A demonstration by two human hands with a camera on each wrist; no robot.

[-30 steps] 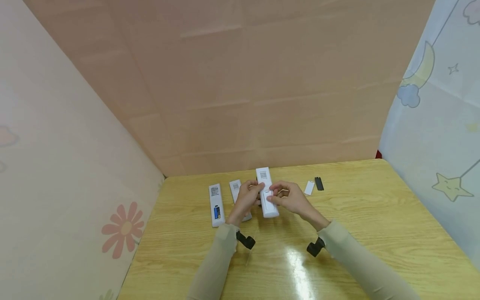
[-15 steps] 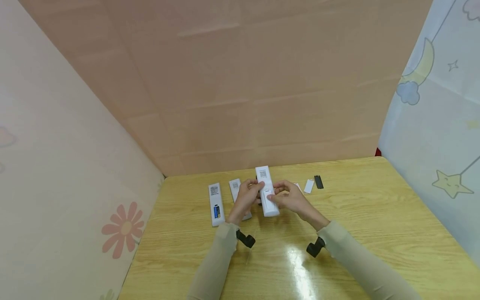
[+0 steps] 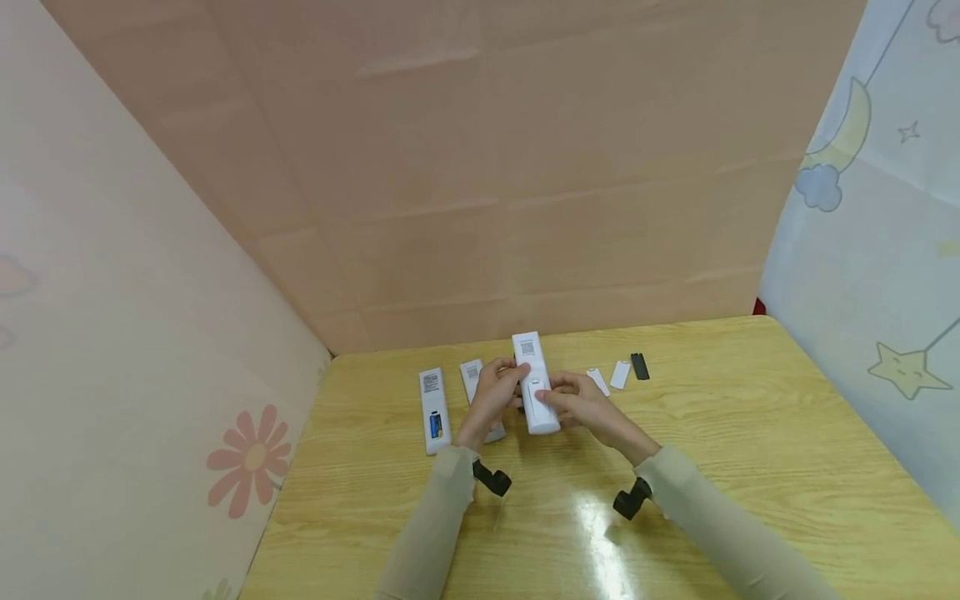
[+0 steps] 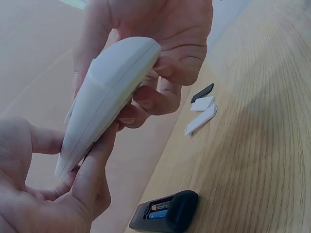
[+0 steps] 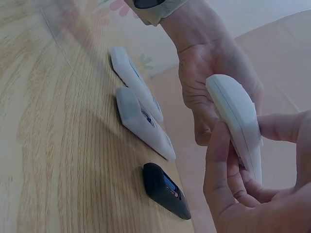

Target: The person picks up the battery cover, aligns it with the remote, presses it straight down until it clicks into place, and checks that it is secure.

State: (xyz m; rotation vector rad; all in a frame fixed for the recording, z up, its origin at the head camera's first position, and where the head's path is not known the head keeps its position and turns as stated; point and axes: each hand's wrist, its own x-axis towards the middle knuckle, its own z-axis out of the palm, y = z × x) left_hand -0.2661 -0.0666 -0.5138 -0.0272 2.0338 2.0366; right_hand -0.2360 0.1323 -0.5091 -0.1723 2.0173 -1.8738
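Both hands hold a white remote control [image 3: 534,375] above the table, its back with a printed code turned up. My left hand [image 3: 497,393] grips its left side near the middle, thumb on the back and fingers beneath. On the right, my right hand [image 3: 588,408] has its thumb on the battery cover [image 3: 538,408], with its fingers curled under the remote. In the left wrist view the cover's edge stands slightly off the body. Below lies a black remote control [image 4: 165,212], battery bay open with batteries inside; the held remote mostly hides it in the head view.
Left of the hands lie two white remotes [image 3: 434,408] [image 3: 470,375], one with a blue battery in its open bay. To the right are two white battery covers [image 3: 597,382] [image 3: 620,375] and a black cover [image 3: 640,367]. A wall [image 3: 480,208] rises behind the wooden table [image 3: 712,433].
The right hand's fingers have shifted from the cover's upper end down and under the remote, the thumb staying on the cover. A white cover behind that hand has come into view.
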